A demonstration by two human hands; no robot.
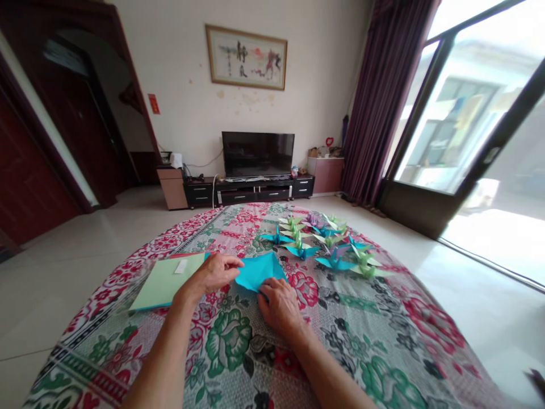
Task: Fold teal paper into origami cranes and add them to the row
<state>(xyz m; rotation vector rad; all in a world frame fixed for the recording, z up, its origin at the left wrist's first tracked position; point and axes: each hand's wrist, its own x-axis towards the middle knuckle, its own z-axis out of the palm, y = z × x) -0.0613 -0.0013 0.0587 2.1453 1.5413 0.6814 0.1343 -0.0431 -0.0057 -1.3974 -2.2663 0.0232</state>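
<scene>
- The left hand [215, 274] lies on the left edge of the blue paper [260, 271]. Its fingers [233, 262] are bent and pinch that edge.
- The right hand [279, 304] lies on the near corner of the blue paper. Its fingers [264, 291] press down flat on it and do not wrap around anything.
- The blue paper is folded and lies on the cloth [366, 346], right between the two hands.
- The cloth has big red and green flowers on it. It covers a round table.
- Left of the blue paper, just beside the left hand, lies a stack of paper [164, 282]. The top sheet is light green. A small white strip lies on it.
- Behind the blue paper and to its right stand many paper cranes [327, 241]. They are blue, green and purple. They stand close together on the cloth.
- Far behind the blue paper is a black TV [258, 153] on a low dark stand [255, 192].
- Above the TV hangs a picture [246, 57] on the wall.
- Far to the right of the blue paper is a big glass door [477, 125] with a dark red curtain [381, 102] beside it.
</scene>
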